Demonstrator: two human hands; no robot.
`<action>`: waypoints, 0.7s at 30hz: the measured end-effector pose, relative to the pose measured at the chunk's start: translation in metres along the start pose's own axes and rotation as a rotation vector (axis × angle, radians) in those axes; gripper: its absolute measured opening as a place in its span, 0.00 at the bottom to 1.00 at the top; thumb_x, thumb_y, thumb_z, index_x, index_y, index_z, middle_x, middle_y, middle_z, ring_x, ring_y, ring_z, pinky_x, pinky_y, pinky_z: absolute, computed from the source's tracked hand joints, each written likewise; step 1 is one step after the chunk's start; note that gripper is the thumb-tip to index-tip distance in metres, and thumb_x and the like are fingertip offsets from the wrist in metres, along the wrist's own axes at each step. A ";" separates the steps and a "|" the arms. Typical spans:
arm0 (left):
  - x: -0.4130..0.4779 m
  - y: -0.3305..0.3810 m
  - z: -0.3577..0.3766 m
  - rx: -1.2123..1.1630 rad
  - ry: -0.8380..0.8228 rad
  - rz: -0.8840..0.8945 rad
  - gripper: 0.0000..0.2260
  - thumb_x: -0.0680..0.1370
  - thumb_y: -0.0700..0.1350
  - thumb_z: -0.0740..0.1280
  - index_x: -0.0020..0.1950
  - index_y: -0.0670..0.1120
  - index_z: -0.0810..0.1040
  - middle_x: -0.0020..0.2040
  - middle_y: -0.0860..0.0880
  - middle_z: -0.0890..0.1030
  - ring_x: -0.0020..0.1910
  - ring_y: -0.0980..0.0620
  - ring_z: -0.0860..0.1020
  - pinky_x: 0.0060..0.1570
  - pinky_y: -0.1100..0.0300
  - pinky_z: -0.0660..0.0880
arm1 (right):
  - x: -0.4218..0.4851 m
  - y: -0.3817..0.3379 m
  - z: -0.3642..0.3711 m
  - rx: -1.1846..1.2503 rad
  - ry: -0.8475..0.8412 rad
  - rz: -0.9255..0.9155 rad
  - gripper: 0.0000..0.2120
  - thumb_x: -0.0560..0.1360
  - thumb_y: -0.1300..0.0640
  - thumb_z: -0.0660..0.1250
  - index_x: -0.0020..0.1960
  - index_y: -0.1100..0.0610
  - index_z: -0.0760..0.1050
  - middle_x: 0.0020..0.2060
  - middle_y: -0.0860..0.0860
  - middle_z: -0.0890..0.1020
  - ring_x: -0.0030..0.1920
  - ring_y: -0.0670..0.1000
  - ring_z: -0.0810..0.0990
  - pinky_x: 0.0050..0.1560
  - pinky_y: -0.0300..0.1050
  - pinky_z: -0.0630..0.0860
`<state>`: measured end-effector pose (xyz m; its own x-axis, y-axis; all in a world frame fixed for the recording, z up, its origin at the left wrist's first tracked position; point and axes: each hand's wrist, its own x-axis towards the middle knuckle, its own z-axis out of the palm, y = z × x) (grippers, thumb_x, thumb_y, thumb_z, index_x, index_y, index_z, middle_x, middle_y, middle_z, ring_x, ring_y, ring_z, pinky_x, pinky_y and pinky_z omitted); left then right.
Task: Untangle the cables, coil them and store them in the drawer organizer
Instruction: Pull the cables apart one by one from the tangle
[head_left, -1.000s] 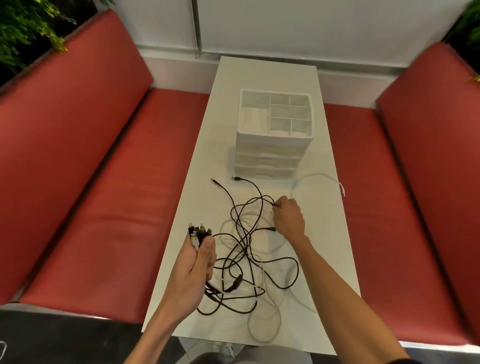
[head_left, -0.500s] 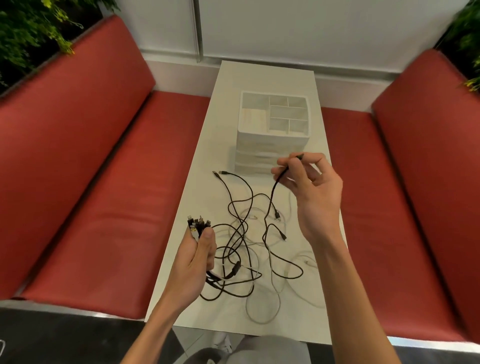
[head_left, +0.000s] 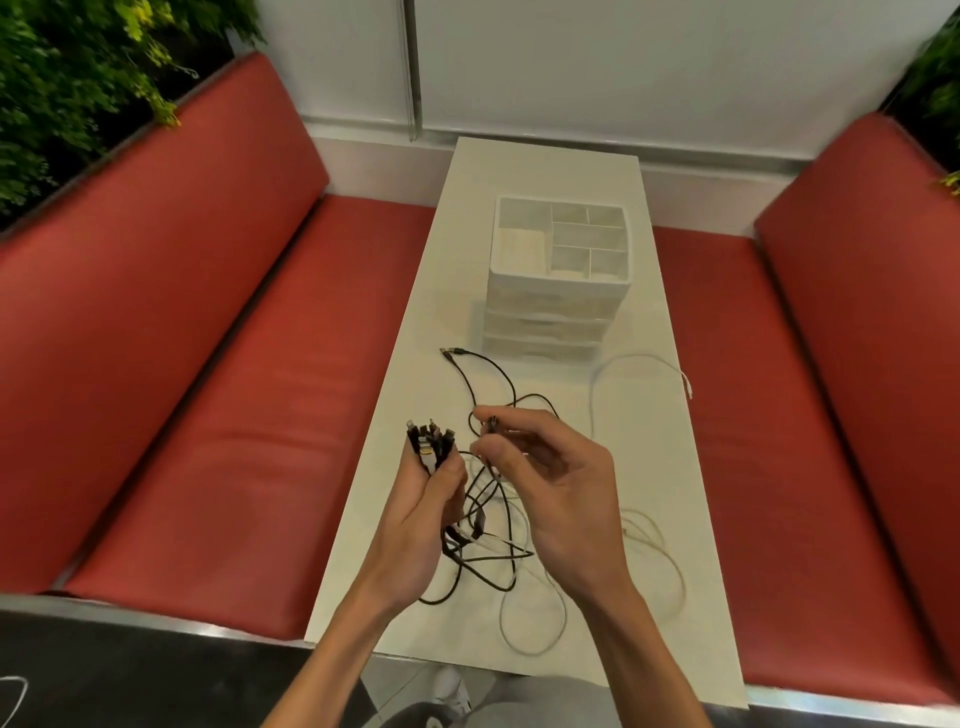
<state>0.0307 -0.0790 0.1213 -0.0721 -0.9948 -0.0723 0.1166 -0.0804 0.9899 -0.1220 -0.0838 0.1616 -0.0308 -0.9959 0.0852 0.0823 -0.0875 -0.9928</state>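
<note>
My left hand (head_left: 426, 512) grips a bundle of cable plugs (head_left: 430, 441) that stick up above its fingers. Right beside it, my right hand (head_left: 550, 478) pinches the end of a black cable (head_left: 491, 425) between thumb and forefinger. A tangle of black cables (head_left: 485, 551) hangs from both hands onto the white table (head_left: 644, 467). White cables (head_left: 535, 631) lie looped under and to the right of the tangle. The white drawer organizer (head_left: 558, 283) stands farther back on the table, its drawers closed and its top compartments open.
Red benches flank the narrow table, the left bench (head_left: 218, 415) and the right bench (head_left: 831, 441). A loose white cable (head_left: 641, 364) curves beside the organizer. Plants (head_left: 78, 78) hang over the left backrest. The table's near edge is just below my wrists.
My right hand picked a black cable end out of the tangle, lifted it up to the right, then brought it down and left, close to the plug bundle in my left hand.
</note>
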 end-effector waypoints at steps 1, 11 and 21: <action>0.000 0.000 0.001 -0.009 -0.006 -0.002 0.07 0.84 0.52 0.62 0.53 0.49 0.72 0.39 0.57 0.70 0.37 0.58 0.67 0.38 0.64 0.68 | -0.002 0.000 0.002 -0.016 -0.010 0.003 0.11 0.80 0.66 0.75 0.59 0.55 0.87 0.53 0.51 0.88 0.55 0.54 0.87 0.58 0.47 0.83; -0.010 0.003 0.001 0.125 -0.104 0.044 0.16 0.82 0.43 0.59 0.71 0.43 0.71 0.63 0.48 0.81 0.65 0.52 0.80 0.61 0.58 0.78 | -0.013 -0.004 0.010 -0.137 -0.112 0.008 0.10 0.79 0.64 0.76 0.56 0.51 0.84 0.48 0.48 0.88 0.51 0.53 0.88 0.51 0.47 0.85; 0.001 0.007 0.000 -0.042 0.015 0.040 0.11 0.87 0.48 0.60 0.45 0.51 0.63 0.38 0.50 0.62 0.36 0.50 0.60 0.41 0.51 0.62 | 0.024 0.025 -0.045 -0.406 -0.133 -0.036 0.16 0.81 0.69 0.67 0.62 0.51 0.82 0.55 0.45 0.88 0.61 0.50 0.85 0.65 0.53 0.80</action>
<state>0.0311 -0.0806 0.1286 -0.0518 -0.9980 -0.0348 0.1608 -0.0427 0.9861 -0.1651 -0.1088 0.1353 0.1048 -0.9890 0.1041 -0.3161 -0.1324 -0.9394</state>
